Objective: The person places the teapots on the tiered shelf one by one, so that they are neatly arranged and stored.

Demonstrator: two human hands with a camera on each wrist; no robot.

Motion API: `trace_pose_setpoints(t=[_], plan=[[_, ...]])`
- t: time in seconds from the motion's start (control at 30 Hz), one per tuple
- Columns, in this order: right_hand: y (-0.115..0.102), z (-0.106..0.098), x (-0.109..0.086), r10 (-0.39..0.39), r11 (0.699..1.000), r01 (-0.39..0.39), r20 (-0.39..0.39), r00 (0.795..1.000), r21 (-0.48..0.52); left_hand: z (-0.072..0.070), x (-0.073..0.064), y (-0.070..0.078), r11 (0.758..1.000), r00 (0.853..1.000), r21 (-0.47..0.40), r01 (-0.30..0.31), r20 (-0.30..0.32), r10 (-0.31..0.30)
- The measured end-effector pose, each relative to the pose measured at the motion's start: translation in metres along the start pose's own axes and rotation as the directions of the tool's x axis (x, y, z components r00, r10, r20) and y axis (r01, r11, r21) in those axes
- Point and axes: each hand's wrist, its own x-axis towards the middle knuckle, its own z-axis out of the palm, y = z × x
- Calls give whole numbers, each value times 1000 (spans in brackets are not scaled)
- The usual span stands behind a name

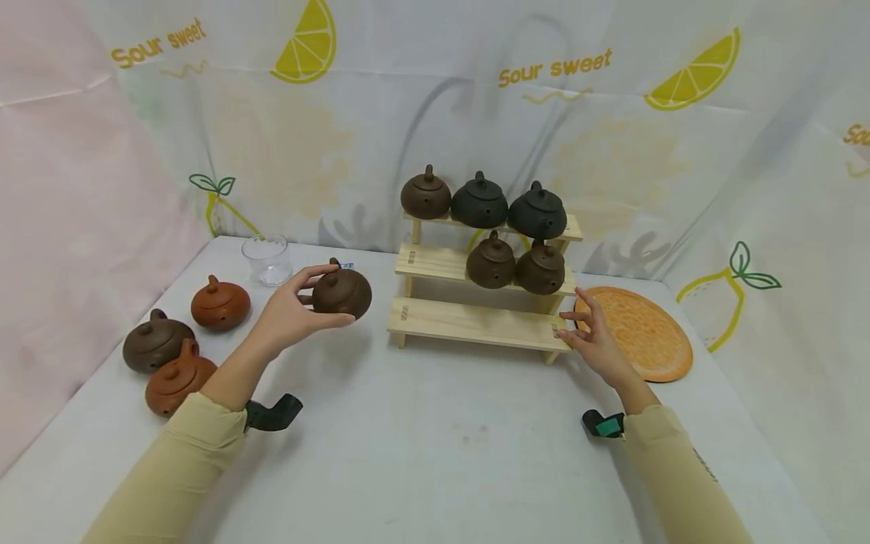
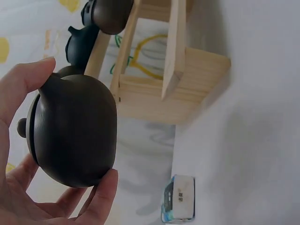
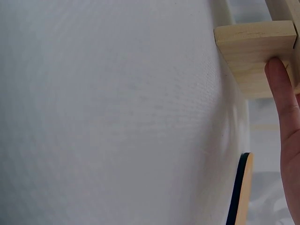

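My left hand (image 1: 288, 313) holds a dark brown clay teapot (image 1: 343, 293) above the table, left of the wooden display stand (image 1: 476, 323). In the left wrist view, thumb and fingers grip the teapot (image 2: 77, 129) from opposite sides. My right hand (image 1: 598, 344) is at the stand's right end, fingers bent. In the right wrist view, its thumb (image 3: 279, 77) presses the wood; the other fingers are mostly hidden. On the top shelf sit a brown teapot (image 1: 426, 195) and two black teapots (image 1: 479, 201). Two brown teapots (image 1: 491, 261) sit on the middle shelf's right part.
Two reddish-orange teapots (image 1: 220, 304) and a brown teapot (image 1: 158, 341) stand at the table's left. A clear glass cup (image 1: 267, 261) is behind them. A round pizza-patterned board (image 1: 635, 332) lies right of the stand. A small box (image 2: 179, 199) shows in the left wrist view.
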Motion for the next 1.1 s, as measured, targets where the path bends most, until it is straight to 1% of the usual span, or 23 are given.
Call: trace_pose_setpoints(t=[0.17, 0.37, 0.53, 0.73, 0.83, 0.97, 1.1], plan=[[0, -1, 0, -3, 1000, 3, -2, 1000, 7, 5, 13, 12, 999, 999, -30, -35, 8, 35], [1, -2, 0, -5, 1000, 5, 1, 1000, 16, 15, 28, 27, 995, 996, -63, -82, 16, 83], [1, -1, 0, -11, 1000, 11, 2, 1000, 19, 23, 39, 41, 989, 991, -88, -121, 39, 125], [-1, -1, 0, 19, 1000, -19, -1, 1000, 19, 34, 52, 50, 981, 982, -105, -166, 74, 174], [-6, 0, 0, 22, 999, -22, 3, 1000, 35, 40, 57, 55, 982, 981, -85, -171, 79, 178], [-20, 3, -4, 21, 999, -21, 6, 1000, 47, 46, 64, 61, 983, 982, -69, -169, 71, 174], [-32, 5, -8, 20, 999, -20, 5, 1000, 37, 50, 69, 66, 985, 985, -82, -150, 72, 156]])
